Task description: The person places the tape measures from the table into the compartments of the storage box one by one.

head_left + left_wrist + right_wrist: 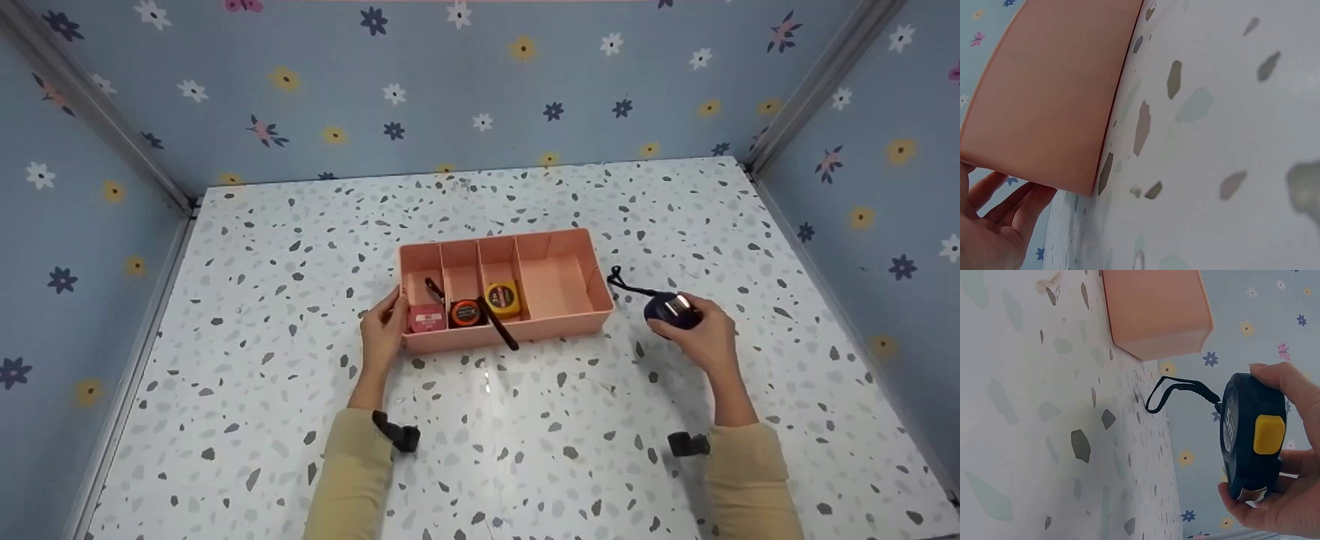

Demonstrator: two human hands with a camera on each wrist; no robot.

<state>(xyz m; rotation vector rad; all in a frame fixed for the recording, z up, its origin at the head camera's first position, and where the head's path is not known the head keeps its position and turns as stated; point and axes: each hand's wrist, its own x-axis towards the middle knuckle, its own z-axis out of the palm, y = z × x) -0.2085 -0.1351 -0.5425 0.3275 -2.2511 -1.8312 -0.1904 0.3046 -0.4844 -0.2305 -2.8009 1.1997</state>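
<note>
My right hand (705,330) grips a dark blue tape measure (1252,433) with a yellow button, raised to the right of a pink divided storage box (562,330). A black wrist strap (1185,385) trails from it toward the box. My left hand (384,330) holds the box's left end, fingertips against the outer wall (1044,112) and thumb near the rim. The box's left compartments contain a pink tape measure (427,319), a black and orange one (466,313) and a yellow one (502,298). The wide right compartment shows its bare floor.
A black strap (501,330) hangs over the box's front wall, and another short one (433,288) lies in the leftmost compartment. Flowered blue panels (480,90) enclose the speckled white table (525,450) at the back and both sides.
</note>
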